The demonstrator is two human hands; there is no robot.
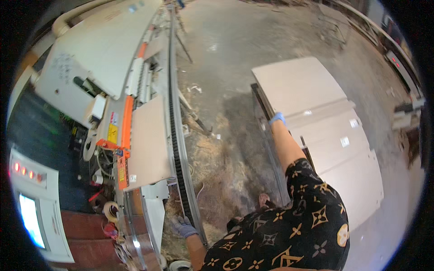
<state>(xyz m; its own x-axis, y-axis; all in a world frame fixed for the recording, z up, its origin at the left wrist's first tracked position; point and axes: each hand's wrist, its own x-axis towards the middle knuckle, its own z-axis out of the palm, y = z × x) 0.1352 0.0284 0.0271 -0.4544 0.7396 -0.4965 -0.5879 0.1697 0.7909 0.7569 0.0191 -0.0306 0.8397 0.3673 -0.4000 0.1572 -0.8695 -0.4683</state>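
Observation:
My right hand (277, 118), in a blue glove, is at the left edge of a pale beige panel (298, 83) on a stack to my right; its fingers look closed on that edge. My left hand (183, 226), in a greyish-blue glove, lies with fingers stretched out at the near end of the machine's black conveyor track (175, 149). Another beige panel (149, 140) lies on the machine bed, against an orange guide (128, 122). A small white label shows on its near corner.
More beige panels (343, 167) are stacked along my right, some with white labels. At the far left stands a control box (38, 203) with red lights and a lit screen. Tape rolls (110, 211) sit beside the machine. Dust and scraps lie on the concrete floor (221, 54).

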